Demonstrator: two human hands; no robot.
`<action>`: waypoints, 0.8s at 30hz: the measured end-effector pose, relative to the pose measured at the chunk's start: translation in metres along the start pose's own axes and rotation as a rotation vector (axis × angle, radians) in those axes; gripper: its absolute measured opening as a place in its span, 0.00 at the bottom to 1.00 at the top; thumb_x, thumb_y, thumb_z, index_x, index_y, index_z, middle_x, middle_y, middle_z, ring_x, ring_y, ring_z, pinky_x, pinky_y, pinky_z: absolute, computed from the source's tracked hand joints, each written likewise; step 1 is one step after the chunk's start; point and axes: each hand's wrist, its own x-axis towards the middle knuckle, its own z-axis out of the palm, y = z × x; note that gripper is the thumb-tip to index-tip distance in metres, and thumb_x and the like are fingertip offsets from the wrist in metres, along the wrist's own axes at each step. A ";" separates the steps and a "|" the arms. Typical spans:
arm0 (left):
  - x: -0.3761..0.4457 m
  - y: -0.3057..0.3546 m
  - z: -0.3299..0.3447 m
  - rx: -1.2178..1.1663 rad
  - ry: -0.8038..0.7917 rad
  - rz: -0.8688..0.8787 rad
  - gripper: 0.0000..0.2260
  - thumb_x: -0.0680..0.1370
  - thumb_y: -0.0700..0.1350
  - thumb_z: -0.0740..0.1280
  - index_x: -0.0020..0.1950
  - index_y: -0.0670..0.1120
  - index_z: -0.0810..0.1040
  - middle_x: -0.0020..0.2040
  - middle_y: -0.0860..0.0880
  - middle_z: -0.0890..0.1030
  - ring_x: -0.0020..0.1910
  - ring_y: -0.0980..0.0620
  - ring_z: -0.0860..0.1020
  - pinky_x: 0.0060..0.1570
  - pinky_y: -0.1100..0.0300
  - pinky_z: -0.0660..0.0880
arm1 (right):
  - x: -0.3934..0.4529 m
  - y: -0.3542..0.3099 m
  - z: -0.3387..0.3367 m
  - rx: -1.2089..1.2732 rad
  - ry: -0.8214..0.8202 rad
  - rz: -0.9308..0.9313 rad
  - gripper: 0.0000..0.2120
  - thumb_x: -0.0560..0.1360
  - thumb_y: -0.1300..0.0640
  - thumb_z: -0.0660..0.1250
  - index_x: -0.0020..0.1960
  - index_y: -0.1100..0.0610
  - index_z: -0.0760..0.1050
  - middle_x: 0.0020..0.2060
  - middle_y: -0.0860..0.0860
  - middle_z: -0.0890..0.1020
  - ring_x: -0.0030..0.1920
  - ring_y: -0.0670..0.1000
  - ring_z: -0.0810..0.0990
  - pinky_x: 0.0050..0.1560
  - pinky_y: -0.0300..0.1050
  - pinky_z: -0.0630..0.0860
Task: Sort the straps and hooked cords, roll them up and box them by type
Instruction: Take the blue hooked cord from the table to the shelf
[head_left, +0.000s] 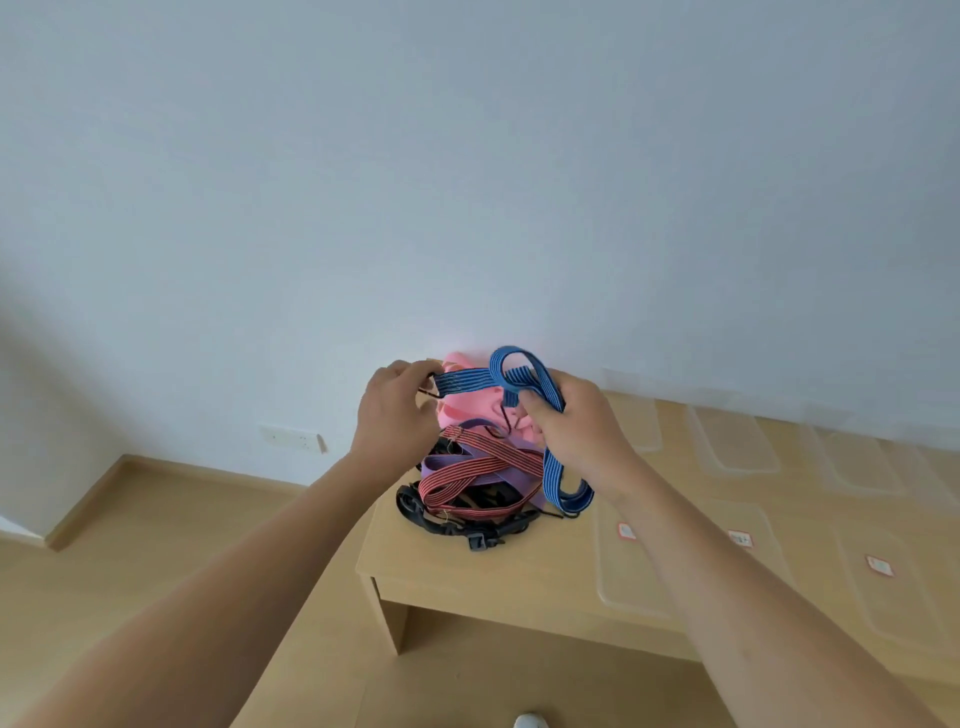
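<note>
While you held the blue hooked cord (551, 457) above the pile (478, 473) at the worktop's (519, 566) left end, left fingers (410, 371) pinched its hook end and right fingers (535, 400) gripped its loops, presumably for rolling.

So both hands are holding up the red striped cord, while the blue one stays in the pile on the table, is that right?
Not quite; the colours are swapped. In the head view the left hand and right hand hold the blue striped cord, while the red striped cord lies in the pile on the table.
</note>
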 end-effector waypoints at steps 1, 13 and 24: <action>0.002 0.013 -0.001 -0.070 -0.058 -0.029 0.24 0.72 0.32 0.69 0.67 0.48 0.79 0.57 0.47 0.80 0.58 0.45 0.77 0.56 0.53 0.74 | 0.000 -0.008 -0.009 0.036 -0.018 -0.005 0.11 0.81 0.57 0.63 0.42 0.50 0.79 0.28 0.44 0.80 0.28 0.42 0.76 0.38 0.43 0.73; -0.026 0.183 0.067 -0.598 -0.650 -0.091 0.08 0.70 0.34 0.73 0.47 0.41 0.80 0.37 0.50 0.79 0.37 0.53 0.76 0.43 0.59 0.74 | -0.059 0.024 -0.148 0.089 -0.023 0.077 0.05 0.80 0.56 0.68 0.48 0.58 0.78 0.27 0.44 0.79 0.30 0.48 0.74 0.36 0.44 0.73; -0.143 0.398 0.247 -1.154 -0.941 -0.601 0.13 0.80 0.41 0.62 0.59 0.39 0.82 0.49 0.44 0.82 0.45 0.48 0.80 0.43 0.52 0.77 | -0.192 0.188 -0.286 0.311 0.491 0.384 0.11 0.82 0.47 0.61 0.54 0.52 0.78 0.49 0.54 0.84 0.50 0.53 0.83 0.56 0.60 0.79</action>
